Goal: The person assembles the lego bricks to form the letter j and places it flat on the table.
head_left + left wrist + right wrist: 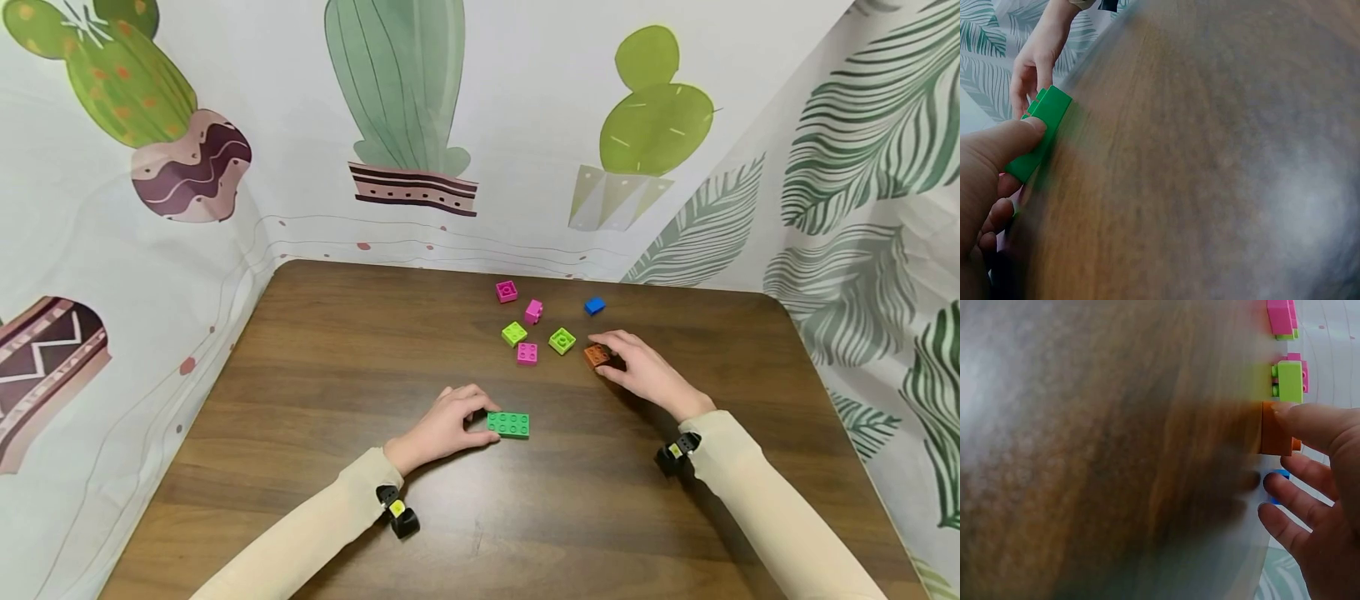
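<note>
Head view, and the left hand pinches the left end of the green eight-stud brick, long axis running nine to three o'clock, while the orange four-stud brick sits off at two o'clock from it, gripped between thumb and fingers of the right hand, easily the nearer one. Wooden tabletop spreads between those two bricks; tighter quarters around the orange, with an upturned lime brick near at ten o'clock, a blue brick at twelve, and the far edge beyond.
</note>
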{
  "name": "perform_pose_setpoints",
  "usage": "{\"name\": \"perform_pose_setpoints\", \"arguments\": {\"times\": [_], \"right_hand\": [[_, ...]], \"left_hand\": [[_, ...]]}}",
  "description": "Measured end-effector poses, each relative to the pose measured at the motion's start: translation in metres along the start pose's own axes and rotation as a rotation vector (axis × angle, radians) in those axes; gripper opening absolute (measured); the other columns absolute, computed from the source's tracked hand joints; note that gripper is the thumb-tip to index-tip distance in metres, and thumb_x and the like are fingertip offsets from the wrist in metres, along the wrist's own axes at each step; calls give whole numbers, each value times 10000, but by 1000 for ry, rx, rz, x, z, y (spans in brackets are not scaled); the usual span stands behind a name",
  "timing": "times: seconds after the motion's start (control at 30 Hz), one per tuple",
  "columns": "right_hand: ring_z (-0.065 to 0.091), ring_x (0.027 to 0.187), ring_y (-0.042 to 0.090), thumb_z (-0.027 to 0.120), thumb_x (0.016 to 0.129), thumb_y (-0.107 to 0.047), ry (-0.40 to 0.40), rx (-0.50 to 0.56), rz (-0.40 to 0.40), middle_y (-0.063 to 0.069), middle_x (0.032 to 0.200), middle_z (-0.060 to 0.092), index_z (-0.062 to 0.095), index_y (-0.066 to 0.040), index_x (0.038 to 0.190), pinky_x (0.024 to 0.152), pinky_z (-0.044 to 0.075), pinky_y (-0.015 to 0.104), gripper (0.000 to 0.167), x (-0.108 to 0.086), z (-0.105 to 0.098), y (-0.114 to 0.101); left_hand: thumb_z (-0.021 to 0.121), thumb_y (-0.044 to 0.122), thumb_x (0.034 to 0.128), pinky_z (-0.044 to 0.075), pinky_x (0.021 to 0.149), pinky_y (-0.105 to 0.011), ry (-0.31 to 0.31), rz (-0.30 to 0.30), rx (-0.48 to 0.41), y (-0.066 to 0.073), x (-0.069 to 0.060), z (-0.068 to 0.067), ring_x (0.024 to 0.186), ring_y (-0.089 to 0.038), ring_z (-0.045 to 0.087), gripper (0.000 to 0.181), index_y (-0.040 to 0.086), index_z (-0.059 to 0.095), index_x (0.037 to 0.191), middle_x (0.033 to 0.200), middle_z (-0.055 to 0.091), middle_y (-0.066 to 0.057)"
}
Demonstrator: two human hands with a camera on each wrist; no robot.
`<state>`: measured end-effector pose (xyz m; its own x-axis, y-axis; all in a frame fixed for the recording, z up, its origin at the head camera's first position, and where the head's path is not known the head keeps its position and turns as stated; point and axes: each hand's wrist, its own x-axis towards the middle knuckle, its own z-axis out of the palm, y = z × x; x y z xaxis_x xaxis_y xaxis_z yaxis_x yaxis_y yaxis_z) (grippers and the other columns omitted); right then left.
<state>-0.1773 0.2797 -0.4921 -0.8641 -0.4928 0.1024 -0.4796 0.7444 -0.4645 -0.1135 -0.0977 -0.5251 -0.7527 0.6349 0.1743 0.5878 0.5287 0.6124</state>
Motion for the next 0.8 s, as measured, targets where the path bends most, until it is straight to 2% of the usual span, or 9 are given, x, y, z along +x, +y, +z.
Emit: {"name": "perform_pose_setpoints", "arguments": {"times": [0.37,0.8], "right_hand": [[599,1179,428,756,947,-81,0,-47,-4,241,1287,661,613,33,1381,1005,468,585,471,1,2,3],[627,1131,359,774,950,-151,5,-25,29,165,1220,701,683,-14,1293,974,510,544,380,-7,6,-1]], "left_hand": [[830,339,896,349,835,-319,-1,-4,6,1,0,1,1010,-106,593,330,180,741,1171,1119,685,42],[841,346,887,367,855,-343,12,-5,13,1,-1,1,1051,-113,600,337,182,747,1166,1130,679,37]]}}
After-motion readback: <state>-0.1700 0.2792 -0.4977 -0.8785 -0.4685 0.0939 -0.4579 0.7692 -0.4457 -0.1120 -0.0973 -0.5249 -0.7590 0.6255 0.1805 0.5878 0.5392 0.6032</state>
